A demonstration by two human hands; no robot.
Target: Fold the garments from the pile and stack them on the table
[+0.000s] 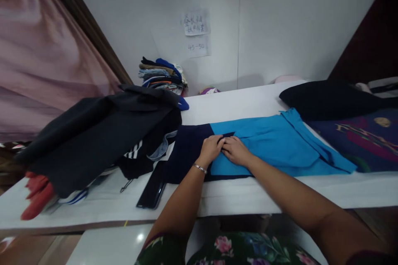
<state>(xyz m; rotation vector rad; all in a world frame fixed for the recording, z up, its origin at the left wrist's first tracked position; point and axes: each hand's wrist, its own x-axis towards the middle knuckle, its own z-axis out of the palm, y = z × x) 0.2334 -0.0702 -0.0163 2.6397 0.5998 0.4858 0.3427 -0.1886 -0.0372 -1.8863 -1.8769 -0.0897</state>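
Observation:
A bright blue and navy garment lies spread on the white table, its navy part to the left. My left hand, with a bracelet at the wrist, rests where navy meets blue. Its fingers are bent and closed on the cloth. Right beside it, my right hand also has curled fingers gripping the fabric by a dark navy patch, and the fingertips of both hands meet. The exact pinch under the fingers is hidden. To the left of the garment lies a black smartphone, close to the navy edge.
A loose heap of dark clothes covers the table's left side. Behind it rises a stack of folded clothes. At right lie a black garment and a patterned purple-blue cloth. Handwritten paper signs hang on the wall.

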